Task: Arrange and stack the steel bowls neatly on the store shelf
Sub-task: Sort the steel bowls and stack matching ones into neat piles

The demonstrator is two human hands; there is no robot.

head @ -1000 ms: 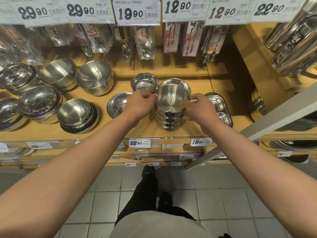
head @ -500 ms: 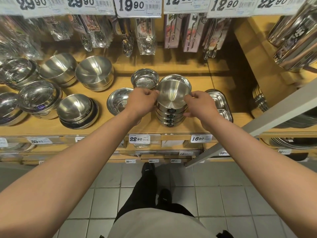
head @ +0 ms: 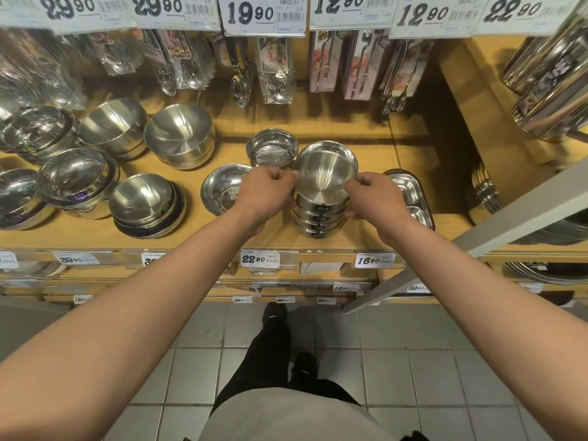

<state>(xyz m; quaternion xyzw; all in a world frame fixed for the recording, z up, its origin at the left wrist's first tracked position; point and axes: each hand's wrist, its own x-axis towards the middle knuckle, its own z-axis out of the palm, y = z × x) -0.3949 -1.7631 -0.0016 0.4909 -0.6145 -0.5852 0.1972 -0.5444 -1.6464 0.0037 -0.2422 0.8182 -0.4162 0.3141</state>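
A stack of several small steel bowls (head: 321,214) with black labels stands near the front edge of the wooden shelf (head: 413,154). Both hands grip the rim of its top bowl (head: 323,175): my left hand (head: 265,192) on the left side, my right hand (head: 372,195) on the right. Behind the stack lies another steel bowl (head: 345,151), mostly hidden. A wrapped steel bowl (head: 272,148) sits at the back left of the stack, and a shallow steel dish (head: 219,192) lies partly under my left hand.
Stacks of larger steel bowls (head: 178,135) (head: 143,205) (head: 76,179) fill the shelf's left half. A divided steel tray (head: 410,192) lies right of the stack. Packaged cutlery (head: 276,68) hangs above. A grey slanted post (head: 477,237) crosses on the right. Steel plates (head: 483,189) stand further right.
Both hands have stayed on the top bowl's rim; the hands and the stack have barely shifted while the view moved slightly.
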